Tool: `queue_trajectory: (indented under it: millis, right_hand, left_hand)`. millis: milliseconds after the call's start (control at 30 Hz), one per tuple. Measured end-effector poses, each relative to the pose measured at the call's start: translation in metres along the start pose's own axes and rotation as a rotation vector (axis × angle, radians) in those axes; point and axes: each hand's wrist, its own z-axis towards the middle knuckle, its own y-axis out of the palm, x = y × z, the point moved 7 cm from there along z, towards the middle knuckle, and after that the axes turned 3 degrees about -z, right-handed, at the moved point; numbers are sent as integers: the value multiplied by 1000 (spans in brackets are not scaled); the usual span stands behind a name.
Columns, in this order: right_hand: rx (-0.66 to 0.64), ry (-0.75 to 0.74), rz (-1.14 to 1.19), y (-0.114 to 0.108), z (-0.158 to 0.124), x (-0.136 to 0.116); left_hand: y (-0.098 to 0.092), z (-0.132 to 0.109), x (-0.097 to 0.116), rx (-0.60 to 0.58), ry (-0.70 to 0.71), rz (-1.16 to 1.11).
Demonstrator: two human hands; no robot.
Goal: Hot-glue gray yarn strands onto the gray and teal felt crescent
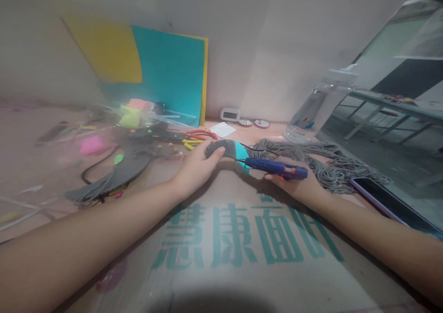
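My left hand [198, 165] is closed on a curved piece wrapped in grey cord [221, 147], thumb on top. The bare turquoise end [241, 152] of that piece points to the right. In my right hand [297, 183] is a dark blue glue gun [272, 166], lying level, with a small red glow near its grip. Its thin tip meets or hovers just over the turquoise part; I cannot tell whether they touch. A dark cable runs behind the tool. My right fingers are partly hidden beneath it.
Grey cord [332, 163] lies in a loose heap at right, near a phone [391, 202] and a clear bottle [311, 112]. Red-handled scissors [200, 133], a grey cord-covered piece [117, 177] and turquoise sheets [169, 73] are at left and behind. A small digital clock [230, 114] stands by the wall.
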Motion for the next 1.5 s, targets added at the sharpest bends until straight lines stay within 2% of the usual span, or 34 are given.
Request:
queue_trajectory:
  millis: [300, 500, 933, 1500]
  right_hand:
    - [43, -27, -108, 0, 0, 3]
    - [-3, -15, -55, 1, 1, 0]
    - [27, 19, -89, 1, -2, 12]
    - [-6, 13, -90, 2, -1, 10]
  left_hand:
    - [0, 0, 2, -10, -5, 6]
    - [0, 0, 2, -11, 0, 6]
    - [0, -1, 2, -18, -14, 23]
    - [2, -1, 6, -34, -25, 4]
